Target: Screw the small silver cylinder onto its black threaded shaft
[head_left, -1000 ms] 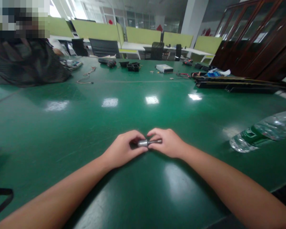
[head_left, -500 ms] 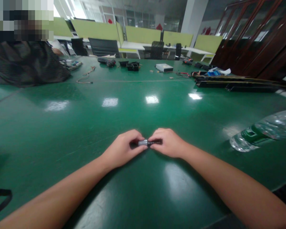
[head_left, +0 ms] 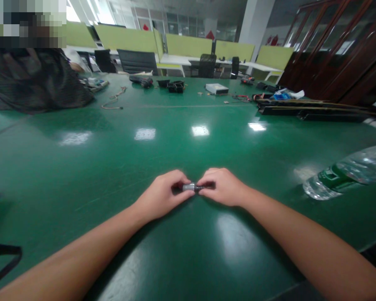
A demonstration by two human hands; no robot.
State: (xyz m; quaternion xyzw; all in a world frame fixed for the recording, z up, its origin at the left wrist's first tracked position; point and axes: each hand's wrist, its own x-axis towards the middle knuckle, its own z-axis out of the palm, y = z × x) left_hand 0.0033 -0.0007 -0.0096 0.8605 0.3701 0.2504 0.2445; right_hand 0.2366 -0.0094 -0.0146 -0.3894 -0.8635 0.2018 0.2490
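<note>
Low over the green table, a small marker pen [head_left: 188,187] with a grey barrel and a black end lies level between my two hands. My left hand [head_left: 161,194] is closed on the grey barrel, thumb below and fingers above. The black end is pinched by my right hand [head_left: 222,187], its thumb and fingertips close to the left ones. Both ends of the pen are partly hidden inside my hands.
A plastic water bottle [head_left: 341,177] lies at the right. Black strips [head_left: 301,106], a white box [head_left: 217,88] and black parts [head_left: 175,86] are at the back. A dark mesh bag [head_left: 40,83] stands back left; a black strap [head_left: 6,255] shows front left.
Little differs. My right hand has shifted very slightly right, and the view has moved a touch. Both hands keep their hold on the marker pen.
</note>
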